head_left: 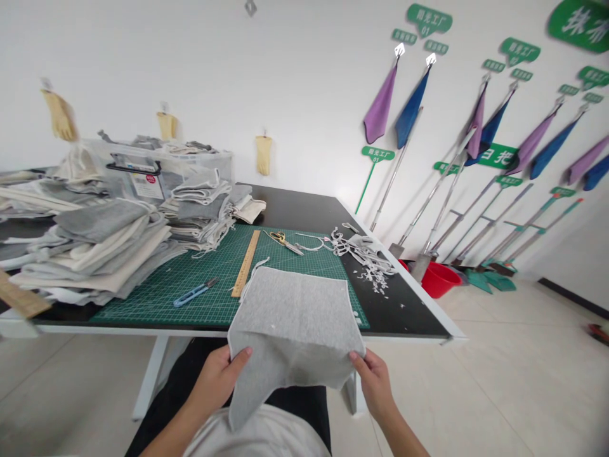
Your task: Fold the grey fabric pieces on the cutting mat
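Note:
A grey piece of fabric (297, 311) stretches between my two hands, its far part lying on the green cutting mat (157, 292) and its near part hanging over the table's front edge. My left hand (223, 371) pinches its left edge, thumb on top. On the opposite side, my right hand (373, 374) grips the right edge the same way. Left of the fabric lie a wooden ruler (246, 263) and a blue utility knife (193, 294). Beyond it rest scissors (284, 242) with gold-coloured handles.
Folded fabric piles (99, 247) crowd the table's left side, before a clear plastic bin (216, 162). Grey scraps (364, 254) lie at the right. A second wooden ruler (21, 295) sits at the left front edge. A red bucket (438, 279) stands on the floor.

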The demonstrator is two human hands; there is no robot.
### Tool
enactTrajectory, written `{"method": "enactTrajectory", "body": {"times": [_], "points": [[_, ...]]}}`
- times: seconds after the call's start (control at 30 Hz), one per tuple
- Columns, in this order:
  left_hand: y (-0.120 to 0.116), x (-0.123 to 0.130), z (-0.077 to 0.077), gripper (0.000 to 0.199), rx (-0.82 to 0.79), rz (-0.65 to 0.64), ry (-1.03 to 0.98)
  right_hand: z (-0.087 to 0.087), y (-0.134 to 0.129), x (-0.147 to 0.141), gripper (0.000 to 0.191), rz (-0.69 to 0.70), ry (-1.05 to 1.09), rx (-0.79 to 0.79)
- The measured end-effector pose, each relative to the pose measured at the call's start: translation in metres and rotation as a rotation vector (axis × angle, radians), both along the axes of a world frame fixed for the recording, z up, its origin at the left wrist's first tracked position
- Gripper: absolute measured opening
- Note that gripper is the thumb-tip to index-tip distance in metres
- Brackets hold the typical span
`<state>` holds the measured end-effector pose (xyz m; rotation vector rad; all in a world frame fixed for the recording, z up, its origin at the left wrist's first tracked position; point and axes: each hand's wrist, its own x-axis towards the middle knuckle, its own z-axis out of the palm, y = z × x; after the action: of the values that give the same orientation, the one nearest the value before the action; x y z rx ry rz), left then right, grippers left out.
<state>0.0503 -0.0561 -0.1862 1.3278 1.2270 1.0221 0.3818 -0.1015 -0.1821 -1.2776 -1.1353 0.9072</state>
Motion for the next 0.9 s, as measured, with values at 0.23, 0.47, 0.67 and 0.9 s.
{"method": "enactTrajectory", "body": {"times": [0.23, 0.47, 0.67, 0.9], "points": [[0.005, -0.017, 0.043, 0.032, 0.328, -0.043, 0.174, 0.032, 0.011, 0.009, 0.029, -0.003, -0.066, 0.099], [0.015, -0.022, 0.071, 0.024, 0.619, 0.089, 0.281, 0.090, 0.025, 0.014, 0.015, -0.001, -0.256, 0.392], [0.024, -0.021, 0.094, 0.028, 0.650, 0.245, 0.207, 0.127, 0.035, 0.012, 0.010, -0.066, -0.389, 0.595], [0.029, -0.013, 0.129, 0.030, 0.674, 0.323, 0.001, 0.148, 0.046, 0.007, 0.010, -0.218, -0.409, 0.746]]}}
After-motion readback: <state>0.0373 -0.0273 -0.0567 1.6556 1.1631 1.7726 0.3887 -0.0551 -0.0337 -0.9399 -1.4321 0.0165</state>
